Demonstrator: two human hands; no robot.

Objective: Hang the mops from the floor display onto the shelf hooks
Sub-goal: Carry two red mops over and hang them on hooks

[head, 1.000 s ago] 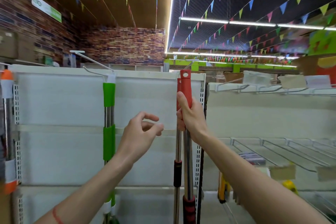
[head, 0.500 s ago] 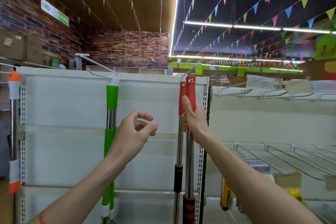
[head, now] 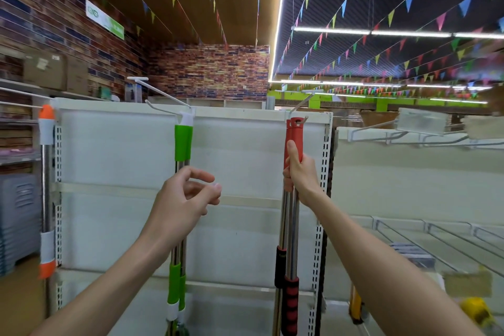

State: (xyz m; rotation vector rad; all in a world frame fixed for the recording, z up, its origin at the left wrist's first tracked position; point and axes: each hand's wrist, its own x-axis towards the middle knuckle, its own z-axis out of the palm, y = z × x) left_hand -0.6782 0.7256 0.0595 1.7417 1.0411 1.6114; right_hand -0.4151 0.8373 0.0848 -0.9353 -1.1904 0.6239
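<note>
My right hand (head: 298, 172) grips the red-handled mop (head: 293, 139) just below its red top, whose eyelet sits at the tip of a white shelf hook (head: 301, 102). A second red-handled pole (head: 281, 226) hangs right behind it. My left hand (head: 185, 199) hovers empty with curled, parted fingers in front of the green-handled mop (head: 183, 142), which hangs from another hook (head: 161, 93). An orange-handled mop (head: 46, 133) hangs at the far left. The mop heads are out of sight below.
The white shelf back panel (head: 245, 161) has perforated uprights (head: 324, 172) at its edges. To the right are wire shelves (head: 436, 234) and hooks with price tags (head: 421, 123). A yellow object (head: 474, 308) lies low right; grey crates (head: 16, 215) stand at left.
My right hand has raised the red mop so its eyelet reaches the hook tip. My left hand has stayed empty, drifting slightly.
</note>
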